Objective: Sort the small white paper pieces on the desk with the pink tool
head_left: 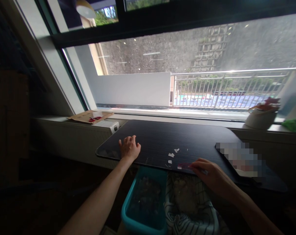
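My left hand (pixel 130 148) rests on the left part of the black table (pixel 177 133), fingers apart and slightly curled, with nothing in it. Near the front edge, my right hand (pixel 206 169) is closed on a thin pink see-through strip-like tool (pixel 184 165); its exact kind is unclear. The tool's far end lies low over the tabletop, by a small white scrap (pixel 179 167). Several more white scraps (pixel 171 155) are scattered just beyond it, between my two hands.
Below the table's front edge stand a turquoise bin (pixel 128 212) and a bin lined with patterned cloth (pixel 182 223), both with contents. A blurred flat device (pixel 241 160) lies at right. Red scissors (pixel 95 119) lie on the sill at left; a planter (pixel 260 119) stands at right.
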A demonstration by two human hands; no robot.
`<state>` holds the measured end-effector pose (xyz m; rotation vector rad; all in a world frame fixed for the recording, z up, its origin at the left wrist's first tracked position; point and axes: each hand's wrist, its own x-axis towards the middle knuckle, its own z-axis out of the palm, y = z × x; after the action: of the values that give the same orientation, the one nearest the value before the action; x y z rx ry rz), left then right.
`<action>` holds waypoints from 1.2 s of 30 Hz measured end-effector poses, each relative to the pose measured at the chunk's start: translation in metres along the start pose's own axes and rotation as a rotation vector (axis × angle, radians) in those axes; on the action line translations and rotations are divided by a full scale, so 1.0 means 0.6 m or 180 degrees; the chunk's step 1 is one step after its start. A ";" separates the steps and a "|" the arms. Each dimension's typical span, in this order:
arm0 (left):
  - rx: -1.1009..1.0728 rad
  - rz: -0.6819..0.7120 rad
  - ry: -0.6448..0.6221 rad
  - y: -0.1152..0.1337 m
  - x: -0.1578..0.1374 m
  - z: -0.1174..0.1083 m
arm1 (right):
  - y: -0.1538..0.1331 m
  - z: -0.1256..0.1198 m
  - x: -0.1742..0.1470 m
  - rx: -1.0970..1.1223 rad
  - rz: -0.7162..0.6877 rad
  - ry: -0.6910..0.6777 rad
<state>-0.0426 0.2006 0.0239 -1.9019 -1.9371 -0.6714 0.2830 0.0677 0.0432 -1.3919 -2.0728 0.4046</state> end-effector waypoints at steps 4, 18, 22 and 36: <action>0.0012 -0.0004 0.0013 0.000 0.001 0.001 | 0.005 -0.007 -0.022 0.0169 -0.0041 -0.0158; 0.0031 -0.0006 0.0002 0.000 0.003 0.002 | 0.018 0.001 -0.003 0.0431 0.0023 -0.0215; 0.0039 -0.0028 -0.0023 0.001 0.003 0.000 | 0.024 0.010 -0.004 0.0555 0.0015 -0.0231; 0.0045 -0.0005 0.0007 0.001 0.003 0.000 | 0.042 -0.007 0.061 -0.0034 0.0107 0.0468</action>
<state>-0.0421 0.2019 0.0249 -1.8907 -1.9372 -0.6583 0.2945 0.1108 0.0438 -1.4206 -1.9380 0.2959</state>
